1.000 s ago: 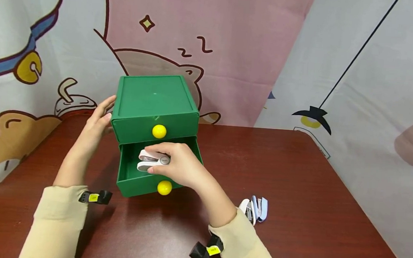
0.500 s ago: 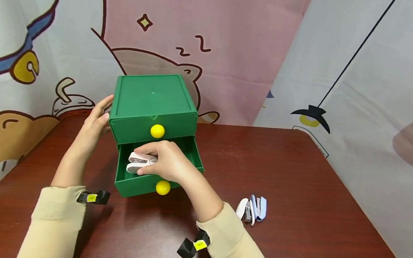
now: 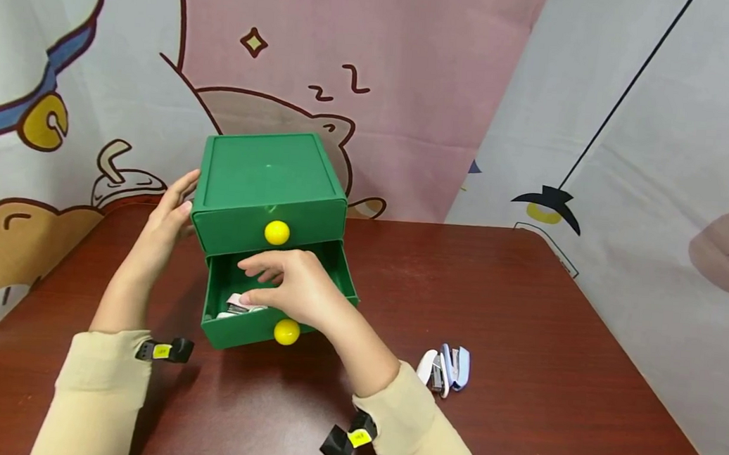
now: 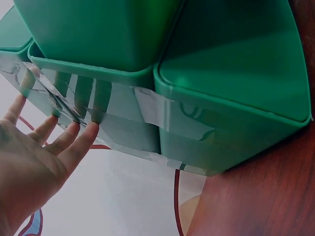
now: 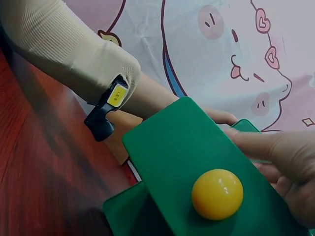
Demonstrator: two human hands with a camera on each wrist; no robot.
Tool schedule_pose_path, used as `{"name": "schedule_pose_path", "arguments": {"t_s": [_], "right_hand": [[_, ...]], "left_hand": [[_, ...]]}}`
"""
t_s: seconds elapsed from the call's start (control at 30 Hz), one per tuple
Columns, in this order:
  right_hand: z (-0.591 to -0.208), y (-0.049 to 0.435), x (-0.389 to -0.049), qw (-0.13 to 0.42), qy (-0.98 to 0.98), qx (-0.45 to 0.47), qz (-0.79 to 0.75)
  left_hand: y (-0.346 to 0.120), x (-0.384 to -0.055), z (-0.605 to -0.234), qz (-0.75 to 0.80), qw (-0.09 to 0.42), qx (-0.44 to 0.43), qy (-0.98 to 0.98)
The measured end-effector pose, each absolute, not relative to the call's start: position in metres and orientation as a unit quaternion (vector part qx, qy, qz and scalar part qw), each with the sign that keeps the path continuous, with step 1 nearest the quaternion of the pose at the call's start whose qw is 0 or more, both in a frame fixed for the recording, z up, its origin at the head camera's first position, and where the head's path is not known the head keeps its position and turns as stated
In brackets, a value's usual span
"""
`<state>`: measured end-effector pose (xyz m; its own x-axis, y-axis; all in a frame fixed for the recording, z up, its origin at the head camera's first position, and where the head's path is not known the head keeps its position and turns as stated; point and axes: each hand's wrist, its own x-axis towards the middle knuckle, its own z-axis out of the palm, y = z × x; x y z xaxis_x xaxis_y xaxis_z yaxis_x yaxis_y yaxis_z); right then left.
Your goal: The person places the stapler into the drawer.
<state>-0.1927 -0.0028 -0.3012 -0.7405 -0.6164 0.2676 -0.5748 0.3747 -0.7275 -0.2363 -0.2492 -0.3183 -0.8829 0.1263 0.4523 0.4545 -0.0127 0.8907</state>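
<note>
A green two-drawer box [image 3: 260, 171] stands on the table, its lower drawer [image 3: 239, 333] pulled out. Inside that drawer, at the front left, lies a white stapler [image 3: 236, 302], partly hidden by the drawer's front wall and my right hand. My right hand [image 3: 297, 283] hovers over the drawer, thumb and fingers spread apart with nothing between them; the thumb is close to the stapler, and I cannot tell if they touch. My left hand [image 3: 164, 224] rests against the box's left side, its straight fingertips [image 4: 91, 129] touching the clear-taped green wall.
To the right, a white stapler [image 3: 435, 372] and a light blue stapler [image 3: 461, 368] lie side by side on the brown table [image 3: 523, 323]. Yellow round knobs [image 3: 286, 332] stick out from the drawer fronts. A printed curtain [image 3: 424, 105] hangs behind the table.
My right hand carried the white stapler leftward, lowered it into the open drawer and let it go; its fingers have spread. The left hand stays at the box's side.
</note>
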Motion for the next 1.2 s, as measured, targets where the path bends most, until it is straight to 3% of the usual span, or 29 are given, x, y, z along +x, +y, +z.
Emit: {"name": "schedule_pose_path", "arguments": {"t_s": [0.23,0.7,1.2], "right_hand": [[-0.307,0.010,-0.181,-0.055,0.771,-0.415,-0.480],[-0.316,0.056,-0.172,-0.162,0.694,-0.495,-0.497],[-0.329,0.118,-0.175,-0.180,0.679,-0.511,-0.495]], "left_hand": [[-0.249,-0.237,-0.318,-0.683,0.122,-0.213,-0.688],[-0.249,-0.237,-0.320,-0.684,0.122,-0.211,-0.688],[-0.249,-0.236,-0.318,-0.671,0.121,-0.206,-0.702]]}}
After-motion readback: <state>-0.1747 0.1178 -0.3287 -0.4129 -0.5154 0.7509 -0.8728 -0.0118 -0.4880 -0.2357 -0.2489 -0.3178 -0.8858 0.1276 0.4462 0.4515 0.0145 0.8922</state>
